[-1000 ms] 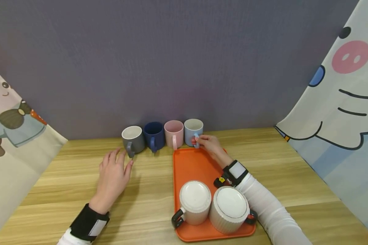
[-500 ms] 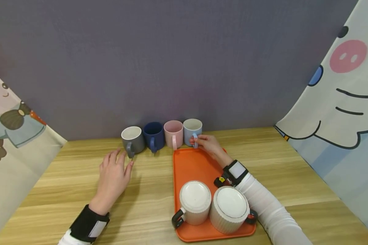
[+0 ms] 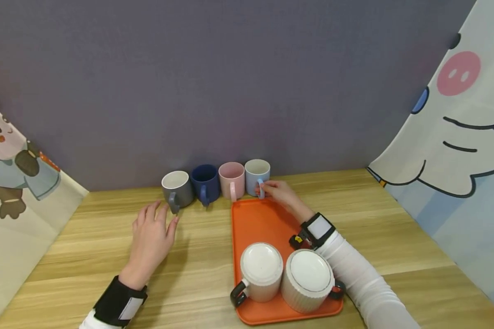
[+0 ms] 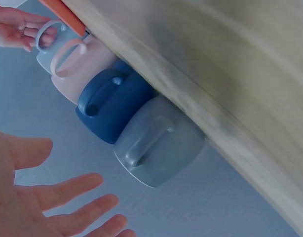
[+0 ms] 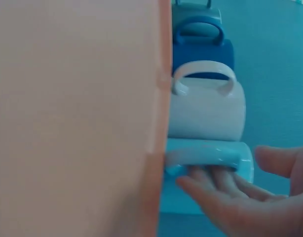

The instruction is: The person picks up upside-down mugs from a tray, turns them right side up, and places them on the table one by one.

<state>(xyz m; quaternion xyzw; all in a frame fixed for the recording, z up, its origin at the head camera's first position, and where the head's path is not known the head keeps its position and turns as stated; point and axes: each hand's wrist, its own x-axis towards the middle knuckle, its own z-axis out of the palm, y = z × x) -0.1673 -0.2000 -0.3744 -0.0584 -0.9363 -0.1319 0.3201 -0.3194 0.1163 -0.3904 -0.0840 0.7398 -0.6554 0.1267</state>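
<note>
At the row's right end, my right hand (image 3: 281, 193) has its fingers (image 5: 225, 182) through the handle of the light blue mug (image 3: 253, 170), with the thumb apart from the handle in the right wrist view. The mug stands upright. My left hand (image 3: 151, 235) hovers with spread, relaxed fingers just in front of the grey mug (image 3: 183, 194), holding nothing. Between these mugs stand a dark blue mug (image 3: 213, 186) and a pink mug (image 3: 238, 183). All handles face me.
An orange tray (image 3: 251, 219) lies in front of the right-hand mugs. At its near end, two ribbed off-white mugs (image 3: 263, 288) with black handles stand upside down. A grey wall panel (image 3: 230, 91) rises behind the row; printed cloths (image 3: 457, 151) hang at both sides.
The view has shifted slightly. Both hands stay nearly where they were, the right at the light blue mug's handle, the left before the grey mug.
</note>
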